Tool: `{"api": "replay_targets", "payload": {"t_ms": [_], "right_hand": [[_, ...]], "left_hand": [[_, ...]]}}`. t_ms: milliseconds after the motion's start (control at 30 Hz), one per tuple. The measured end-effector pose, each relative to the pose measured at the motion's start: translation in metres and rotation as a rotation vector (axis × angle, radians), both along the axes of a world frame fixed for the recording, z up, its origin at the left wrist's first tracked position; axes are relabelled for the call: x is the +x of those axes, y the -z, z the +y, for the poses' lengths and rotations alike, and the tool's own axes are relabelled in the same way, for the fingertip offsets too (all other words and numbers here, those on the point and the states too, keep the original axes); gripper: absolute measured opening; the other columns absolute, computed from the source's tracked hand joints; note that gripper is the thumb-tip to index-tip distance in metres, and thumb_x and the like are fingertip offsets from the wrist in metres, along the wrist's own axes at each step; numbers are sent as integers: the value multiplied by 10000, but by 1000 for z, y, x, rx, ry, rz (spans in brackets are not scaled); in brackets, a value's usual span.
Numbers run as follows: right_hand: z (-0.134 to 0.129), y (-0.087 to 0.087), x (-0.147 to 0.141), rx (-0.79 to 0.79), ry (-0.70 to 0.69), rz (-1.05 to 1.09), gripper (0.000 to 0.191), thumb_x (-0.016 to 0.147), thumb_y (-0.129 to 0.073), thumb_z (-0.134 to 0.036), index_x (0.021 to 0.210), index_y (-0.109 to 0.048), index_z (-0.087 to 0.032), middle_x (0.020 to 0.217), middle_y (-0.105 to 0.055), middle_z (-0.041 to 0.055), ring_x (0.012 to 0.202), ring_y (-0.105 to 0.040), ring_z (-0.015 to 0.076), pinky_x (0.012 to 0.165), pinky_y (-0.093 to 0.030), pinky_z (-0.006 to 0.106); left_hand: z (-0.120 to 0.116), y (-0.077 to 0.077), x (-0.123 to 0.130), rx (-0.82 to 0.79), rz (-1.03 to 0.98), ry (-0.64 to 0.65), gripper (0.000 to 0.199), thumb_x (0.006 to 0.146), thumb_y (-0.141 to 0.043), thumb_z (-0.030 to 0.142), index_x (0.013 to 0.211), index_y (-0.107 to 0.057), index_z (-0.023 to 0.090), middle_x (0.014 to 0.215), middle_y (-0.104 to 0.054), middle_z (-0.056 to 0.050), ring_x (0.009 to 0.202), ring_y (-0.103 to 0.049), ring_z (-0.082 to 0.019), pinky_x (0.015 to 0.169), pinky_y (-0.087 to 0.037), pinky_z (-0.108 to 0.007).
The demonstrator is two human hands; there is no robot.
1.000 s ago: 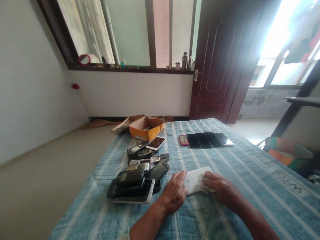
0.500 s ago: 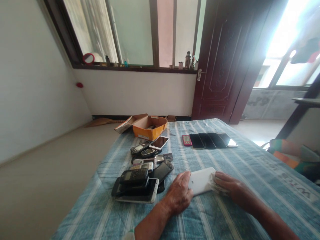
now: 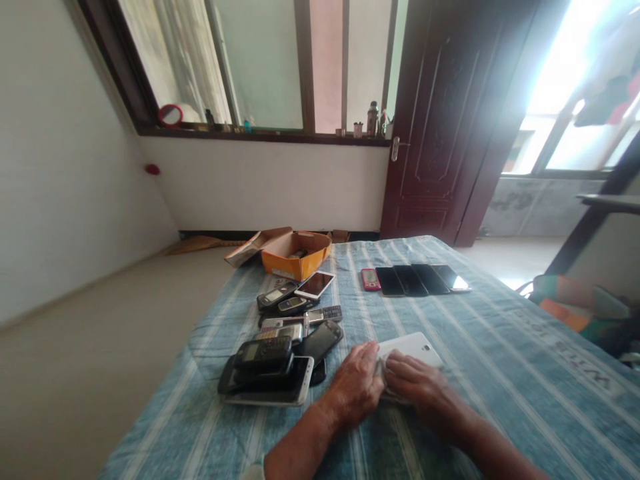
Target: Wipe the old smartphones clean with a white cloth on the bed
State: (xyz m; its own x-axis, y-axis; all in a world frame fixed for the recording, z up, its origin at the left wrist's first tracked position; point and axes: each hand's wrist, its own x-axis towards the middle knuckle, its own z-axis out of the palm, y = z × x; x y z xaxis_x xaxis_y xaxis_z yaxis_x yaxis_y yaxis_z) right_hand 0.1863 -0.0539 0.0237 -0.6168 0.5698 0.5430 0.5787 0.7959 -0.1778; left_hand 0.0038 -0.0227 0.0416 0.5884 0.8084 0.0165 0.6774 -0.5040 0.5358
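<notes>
A white smartphone (image 3: 409, 344) lies back side up on the striped blue cloth, its camera near the far right corner. My left hand (image 3: 356, 379) grips its left end, fingers closed along the edge. Pressed on the phone's back beside it is my right hand (image 3: 417, 383), closed over a crumpled white tissue (image 3: 382, 369) that shows only in part under the fingers. To the left of my hands lies a pile of old mobile phones, with a black keypad phone (image 3: 263, 351) on top of a white-edged smartphone (image 3: 301, 381).
An open orange box (image 3: 296, 267) stands at the table's far left, something dark inside. Farther right lie a pink phone (image 3: 371, 280) and a row of dark smartphones (image 3: 413, 280). A white phone (image 3: 316, 285) rests near the box. A dark red door (image 3: 435, 133) stands behind.
My right hand has slid left with the tissue across the phone's back, from its right end to beside my left hand. The phone's camera end is now uncovered. The view has shifted slightly.
</notes>
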Motion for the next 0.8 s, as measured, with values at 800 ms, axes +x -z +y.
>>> {"api": "replay_targets", "payload": {"t_ms": [800], "right_hand": [[0,0,-13,-111,49,134,247,921,-408,-165,855,-643,-199,884,-628,67,913,-575,191,818,-469,310]], "left_hand": [[8,2,-10,-26,1,95,858,593,-547,185,1408,-305,65,1475,-350,-177,1374,-285,-278,1135,-247,-400]]}}
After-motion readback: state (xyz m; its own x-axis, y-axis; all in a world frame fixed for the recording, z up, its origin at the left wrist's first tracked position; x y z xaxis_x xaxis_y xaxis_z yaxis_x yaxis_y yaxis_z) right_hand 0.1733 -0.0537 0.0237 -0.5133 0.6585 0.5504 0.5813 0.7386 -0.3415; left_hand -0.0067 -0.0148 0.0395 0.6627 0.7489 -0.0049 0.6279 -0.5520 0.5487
